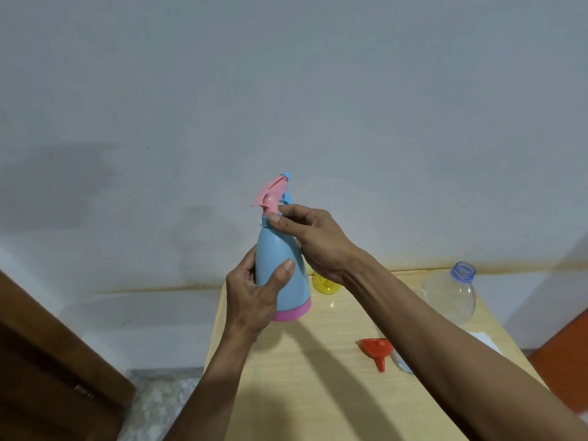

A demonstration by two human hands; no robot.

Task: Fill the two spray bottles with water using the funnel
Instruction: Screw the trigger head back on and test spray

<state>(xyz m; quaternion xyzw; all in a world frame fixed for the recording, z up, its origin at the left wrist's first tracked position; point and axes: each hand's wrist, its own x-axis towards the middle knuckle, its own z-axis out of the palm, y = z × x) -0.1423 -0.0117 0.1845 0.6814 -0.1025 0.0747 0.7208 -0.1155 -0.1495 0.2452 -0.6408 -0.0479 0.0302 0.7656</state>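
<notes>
I hold a blue spray bottle [280,259] with a pink base and a pink spray head [273,195] upright above the table's far left corner. My left hand [254,294] grips its body from the left. My right hand [311,240] pinches the collar just under the spray head with thumb and fingers. A red funnel [377,351] lies on its side on the table to the right. A yellow object [324,285], largely hidden behind the bottle and my right wrist, stands at the table's back edge. A clear open plastic bottle [451,297] stands at the back right.
The light wooden table [302,393] stands against a pale wall. A white paper [483,340] lies near its right edge, partly under my right forearm. A dark wooden panel [47,377] is at the lower left, an orange surface [566,354] at the right.
</notes>
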